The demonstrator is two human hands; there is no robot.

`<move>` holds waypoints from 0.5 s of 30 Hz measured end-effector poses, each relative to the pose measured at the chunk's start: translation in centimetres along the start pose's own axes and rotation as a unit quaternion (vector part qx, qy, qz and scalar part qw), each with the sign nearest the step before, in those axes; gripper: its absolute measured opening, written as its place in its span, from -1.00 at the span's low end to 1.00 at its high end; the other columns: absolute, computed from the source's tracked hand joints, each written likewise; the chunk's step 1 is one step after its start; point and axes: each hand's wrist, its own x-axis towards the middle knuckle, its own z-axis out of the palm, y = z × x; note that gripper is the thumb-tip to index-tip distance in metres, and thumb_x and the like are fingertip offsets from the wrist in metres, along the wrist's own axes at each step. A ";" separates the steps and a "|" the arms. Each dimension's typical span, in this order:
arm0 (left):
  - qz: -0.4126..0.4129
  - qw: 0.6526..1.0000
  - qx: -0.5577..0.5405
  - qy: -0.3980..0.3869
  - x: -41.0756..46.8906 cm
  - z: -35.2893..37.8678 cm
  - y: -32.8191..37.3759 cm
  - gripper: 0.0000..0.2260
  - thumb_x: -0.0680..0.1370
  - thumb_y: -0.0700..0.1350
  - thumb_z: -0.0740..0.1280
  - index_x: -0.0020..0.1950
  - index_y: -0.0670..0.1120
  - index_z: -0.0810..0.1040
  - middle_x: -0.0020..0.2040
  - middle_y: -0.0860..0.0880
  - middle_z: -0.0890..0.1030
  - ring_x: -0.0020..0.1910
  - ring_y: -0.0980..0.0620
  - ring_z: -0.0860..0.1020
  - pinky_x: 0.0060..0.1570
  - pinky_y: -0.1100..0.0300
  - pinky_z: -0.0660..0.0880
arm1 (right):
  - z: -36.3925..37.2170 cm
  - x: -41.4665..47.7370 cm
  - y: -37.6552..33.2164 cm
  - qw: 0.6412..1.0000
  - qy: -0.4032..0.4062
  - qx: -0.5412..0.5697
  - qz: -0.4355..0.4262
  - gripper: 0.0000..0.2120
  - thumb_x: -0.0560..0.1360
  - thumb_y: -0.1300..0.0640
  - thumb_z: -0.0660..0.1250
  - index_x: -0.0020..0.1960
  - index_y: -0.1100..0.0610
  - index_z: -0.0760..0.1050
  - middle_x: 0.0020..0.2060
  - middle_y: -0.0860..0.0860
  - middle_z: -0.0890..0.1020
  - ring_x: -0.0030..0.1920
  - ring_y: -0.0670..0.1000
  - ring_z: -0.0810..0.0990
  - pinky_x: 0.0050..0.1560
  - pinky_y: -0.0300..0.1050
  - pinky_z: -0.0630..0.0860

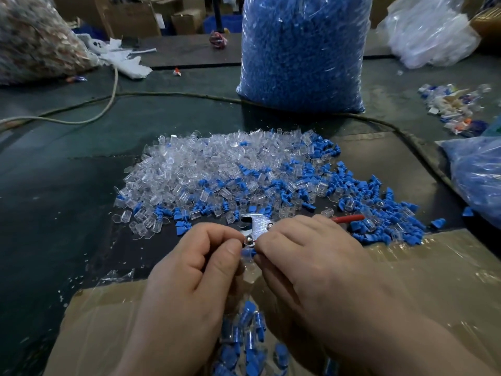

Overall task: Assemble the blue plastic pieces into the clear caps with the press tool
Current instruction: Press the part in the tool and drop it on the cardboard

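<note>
Head view: two hands meet low in the middle, above a cardboard box [433, 267]
Left hand [189, 270]: fingers curled in; thumb and first finger pinch a blue piece [248, 252]
Right hand [306, 256]: fingers bent and close together; the tips pinch the same blue piece from the other side
Press tool [259, 226]: silver head pokes out just past the fingertips, just above the blue piece; red handle sticks out beyond the right hand; cannot tell if that hand grips it
Clear caps [217, 164]: big heap on the dark table [67, 172] behind the hands; loose blue pieces [379, 202] mixed in, mostly right
Blue bag [303, 50]: stands tall behind the heap
</note>
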 end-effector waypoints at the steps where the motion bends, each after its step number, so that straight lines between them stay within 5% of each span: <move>1: -0.011 1.000 -0.009 -0.015 0.1 -0.1 -0.1 -0.75 0.51 0.30 0.24 -0.10 0.19 0.59 -0.32 0.14 0.63 -0.35 0.18 0.57 -0.38 0.42 0.44 | 0.1 0.0 -0.1 1.000 0.017 -0.001 -0.014 -0.73 0.59 0.00 0.09 -0.04 0.04 0.55 -0.19 -0.07 0.55 -0.17 0.02 0.50 -0.12 0.00 0.47; 5: -0.027 0.996 -0.038 -0.072 0.3 -0.3 -0.3 -0.65 0.48 0.32 0.22 -0.25 0.08 0.53 -0.46 0.10 0.47 -0.46 0.20 0.42 -0.46 0.32 0.36 | 0.4 0.1 -0.6 0.997 0.069 0.019 -0.043 -0.74 0.60 0.04 0.14 -0.18 0.10 0.49 -0.28 -0.04 0.48 -0.23 0.01 0.41 -0.18 -0.03 0.41; 8: 0.007 0.992 -0.091 -0.090 0.2 -0.5 -0.3 -0.68 0.46 0.29 0.29 -0.21 0.05 0.54 -0.45 0.09 0.44 -0.46 0.15 0.39 -0.45 0.23 0.36 | 0.4 0.0 -1.3 0.988 0.040 0.139 0.053 -0.72 0.55 -0.05 0.12 -0.28 0.04 0.38 -0.38 -0.10 0.43 -0.31 -0.09 0.39 -0.31 -0.09 0.36; 12: 0.071 0.989 -0.033 -0.128 0.2 -1.0 0.0 -0.81 0.51 0.22 0.27 -0.07 0.14 0.56 -0.29 0.06 0.57 -0.37 0.10 0.51 -0.39 0.24 0.45 | -0.3 0.1 -0.8 0.881 -0.082 0.411 0.221 -0.69 0.50 -0.07 0.14 -0.36 0.02 0.42 -0.50 -0.13 0.44 -0.46 -0.17 0.38 -0.42 -0.15 0.35; 15: 0.072 0.990 0.066 -0.101 0.5 -1.6 -0.1 -0.83 0.46 0.22 0.25 -0.11 0.19 0.55 -0.26 0.14 0.60 -0.32 0.13 0.56 -0.38 0.35 0.45 | -0.3 0.1 -0.1 0.939 -0.062 0.271 0.203 -0.64 0.50 -0.16 0.10 -0.33 0.02 0.43 -0.46 -0.13 0.50 -0.46 -0.18 0.43 -0.44 -0.28 0.35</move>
